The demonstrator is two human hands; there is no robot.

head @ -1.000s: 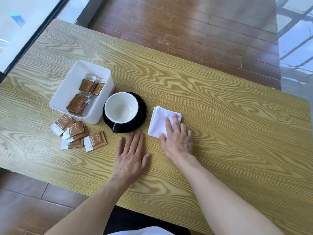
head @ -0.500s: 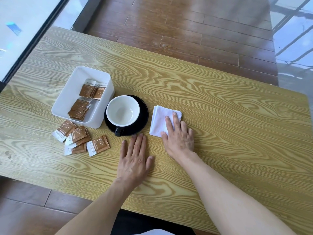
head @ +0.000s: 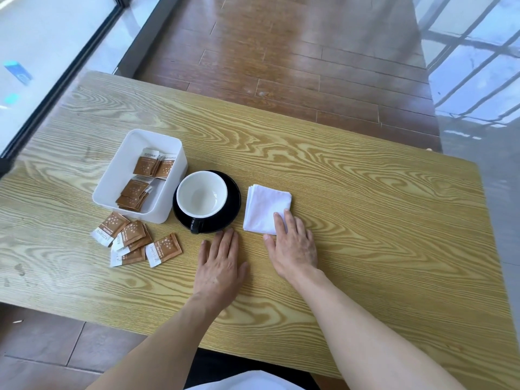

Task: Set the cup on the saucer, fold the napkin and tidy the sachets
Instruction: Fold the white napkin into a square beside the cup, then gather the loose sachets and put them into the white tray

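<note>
From the head view I see a wood-grain table [head: 365,198] filling the middle of the frame, its yellow laminate glossy and boldly streaked. Left of centre, a white-lined cup [head: 201,193] sits on a round black saucer [head: 233,204], the dark handle pointing toward me. Just right of it lies the napkin [head: 263,208], a soft white folded square with layered edges. My right hand [head: 292,246] lies flat, fingers straight, fingertips pressing the napkin's near corner and hiding it. My left hand [head: 219,266] rests open on bare wood below the saucer, holding nothing. At left a white rounded plastic box [head: 112,178] holds brown sachets [head: 146,167]; more loose sachets [head: 135,242] overlap on the table below it. Their print is too small to read
</note>
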